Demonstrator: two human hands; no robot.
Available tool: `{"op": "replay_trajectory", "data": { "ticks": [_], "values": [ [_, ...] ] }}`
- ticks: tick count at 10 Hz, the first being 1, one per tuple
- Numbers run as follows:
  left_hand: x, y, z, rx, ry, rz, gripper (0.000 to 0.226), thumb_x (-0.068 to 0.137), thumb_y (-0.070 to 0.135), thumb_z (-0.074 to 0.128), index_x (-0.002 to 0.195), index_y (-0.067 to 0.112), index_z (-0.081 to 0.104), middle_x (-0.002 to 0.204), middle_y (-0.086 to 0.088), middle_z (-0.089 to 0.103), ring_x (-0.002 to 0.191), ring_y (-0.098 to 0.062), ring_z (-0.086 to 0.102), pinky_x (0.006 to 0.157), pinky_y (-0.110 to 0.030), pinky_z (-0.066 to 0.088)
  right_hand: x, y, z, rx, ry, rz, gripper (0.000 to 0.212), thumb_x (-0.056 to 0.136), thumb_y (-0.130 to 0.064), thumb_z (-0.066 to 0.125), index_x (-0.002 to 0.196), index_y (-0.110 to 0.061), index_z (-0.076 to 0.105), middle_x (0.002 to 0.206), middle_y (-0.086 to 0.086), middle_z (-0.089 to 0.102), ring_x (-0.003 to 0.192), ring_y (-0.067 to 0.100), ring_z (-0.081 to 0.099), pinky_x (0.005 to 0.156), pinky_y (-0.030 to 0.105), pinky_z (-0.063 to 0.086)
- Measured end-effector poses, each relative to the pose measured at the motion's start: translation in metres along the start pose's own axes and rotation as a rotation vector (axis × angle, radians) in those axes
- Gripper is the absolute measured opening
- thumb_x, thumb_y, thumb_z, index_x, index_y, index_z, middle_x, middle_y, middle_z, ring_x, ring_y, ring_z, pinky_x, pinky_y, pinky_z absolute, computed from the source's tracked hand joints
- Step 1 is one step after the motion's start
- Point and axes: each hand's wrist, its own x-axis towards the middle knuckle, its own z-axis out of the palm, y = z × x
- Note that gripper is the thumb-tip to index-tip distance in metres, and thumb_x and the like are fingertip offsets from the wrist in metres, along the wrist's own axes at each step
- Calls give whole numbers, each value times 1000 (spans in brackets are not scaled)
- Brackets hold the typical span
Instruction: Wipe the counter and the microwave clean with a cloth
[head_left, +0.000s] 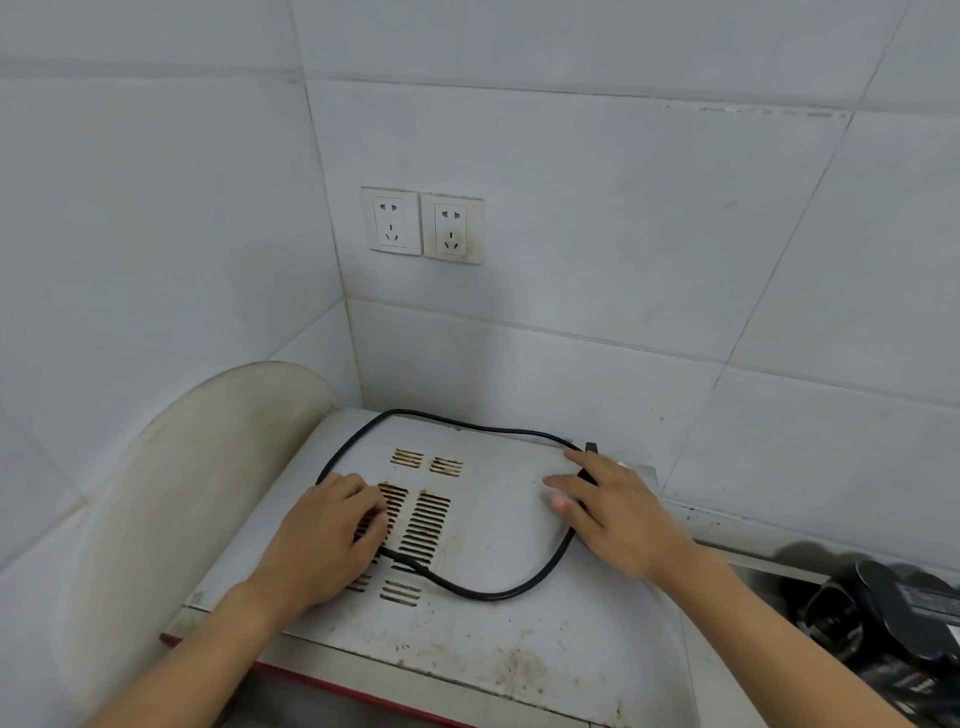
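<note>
Left hand (327, 540) and right hand (618, 519) on stained microwave (519, 623).

Counter (696, 519): narrow grimy strip along tiled wall, 3 o'clock. Microwave (519, 545) stands on it, centre to 6 o'clock, top stained, vents rusty. Black cord (488, 596) loops across that top. Black objects (893, 623) at 4 o'clock.
</note>
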Motion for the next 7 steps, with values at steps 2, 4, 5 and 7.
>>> {"op": "replay_trajectory", "data": {
  "ticks": [2,4,5,7],
  "values": [
    [3,5,-1,24,11,23,33,99,50,40,101,31,67,98,19,57,90,-5,50,78,-27,46,-4,1,-1,-6,15,1,60,103,-60,21,149,-34,49,163,-7,35,152,14,27,118,27,9],
    [2,13,-7,13,-1,21,37,99,51,37,105,31,68,100,19,60,92,-5,52,80,-24,43,-16,-1,-5,0,20,11,87,92,-77,-1,149,-34,49,160,-5,39,150,13,30,122,31,18],
    [1,25,-16,17,7,15,40,99,51,34,106,31,68,102,19,61,93,-4,53,81,-24,42,-32,-5,-13,-6,25,28,84,94,-76,1,149,-33,49,161,-5,38,150,14,30,122,32,21],
    [2,73,-43,-8,99,65,39,99,47,36,103,28,71,99,15,65,89,-11,58,81,-32,49,-74,-10,-41,-20,27,73,94,85,-83,-10,154,-40,38,165,-5,31,152,16,26,123,37,22]
  ]
}}
